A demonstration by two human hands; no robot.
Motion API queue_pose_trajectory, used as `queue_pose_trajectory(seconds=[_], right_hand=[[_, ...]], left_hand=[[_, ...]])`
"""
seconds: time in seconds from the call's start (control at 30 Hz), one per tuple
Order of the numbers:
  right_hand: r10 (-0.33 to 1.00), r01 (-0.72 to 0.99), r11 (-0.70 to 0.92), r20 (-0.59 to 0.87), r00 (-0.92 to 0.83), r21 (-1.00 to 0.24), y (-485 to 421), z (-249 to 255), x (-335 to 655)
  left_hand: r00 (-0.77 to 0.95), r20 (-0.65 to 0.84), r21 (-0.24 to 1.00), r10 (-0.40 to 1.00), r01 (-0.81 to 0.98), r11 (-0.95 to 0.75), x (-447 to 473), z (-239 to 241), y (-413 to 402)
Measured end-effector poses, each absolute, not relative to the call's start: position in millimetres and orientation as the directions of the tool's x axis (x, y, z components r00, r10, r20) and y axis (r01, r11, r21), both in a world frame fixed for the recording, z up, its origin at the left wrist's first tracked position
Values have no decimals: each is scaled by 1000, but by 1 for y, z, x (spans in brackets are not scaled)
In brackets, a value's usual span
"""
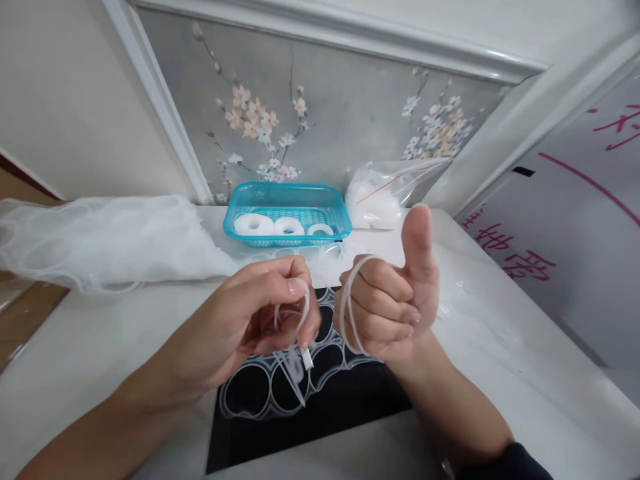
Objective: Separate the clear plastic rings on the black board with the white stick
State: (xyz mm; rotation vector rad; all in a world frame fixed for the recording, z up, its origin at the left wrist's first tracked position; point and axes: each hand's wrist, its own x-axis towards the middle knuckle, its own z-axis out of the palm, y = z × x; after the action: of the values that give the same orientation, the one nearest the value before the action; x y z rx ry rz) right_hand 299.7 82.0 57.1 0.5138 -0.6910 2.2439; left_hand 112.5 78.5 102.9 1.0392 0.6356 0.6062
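My left hand (270, 303) is closed, with a thin translucent white ring (305, 307) pinched between thumb and fingers. A small white piece (307, 359) and narrow pointed strips show below its fingers; their kind is unclear. To the right, my right hand (387, 300) has its fingers curled in and its thumb pointing up. Thin white rings (350, 303) loop around those curled fingers, across the knuckles. The inside of that palm is hidden. Beneath both hands, a translucent sheet of joined rings (327, 363) lies on a black mat (350, 403).
Behind the hands stands a blue basket (287, 241) with white rings inside. A clear zip bag (375, 197) of white material is beside it. At left lies a pile of translucent ring sheets (120, 237). The wall panel (345, 113) borders the white table (500, 373).
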Motion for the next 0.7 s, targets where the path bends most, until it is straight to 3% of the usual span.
queue_pose_trajectory(seconds=[0.27, 0.53, 0.7], right_hand=[[422, -647, -654, 521, -742, -391, 91, 56, 305], [444, -594, -709, 413, -795, -381, 91, 53, 312], [520, -648, -704, 412, -749, -289, 87, 56, 304]], left_hand=[[735, -216, 944, 643, -10, 329, 114, 101, 74], [733, -279, 932, 620, 51, 359, 117, 96, 73], [718, -305, 921, 626, 56, 385, 118, 96, 71]])
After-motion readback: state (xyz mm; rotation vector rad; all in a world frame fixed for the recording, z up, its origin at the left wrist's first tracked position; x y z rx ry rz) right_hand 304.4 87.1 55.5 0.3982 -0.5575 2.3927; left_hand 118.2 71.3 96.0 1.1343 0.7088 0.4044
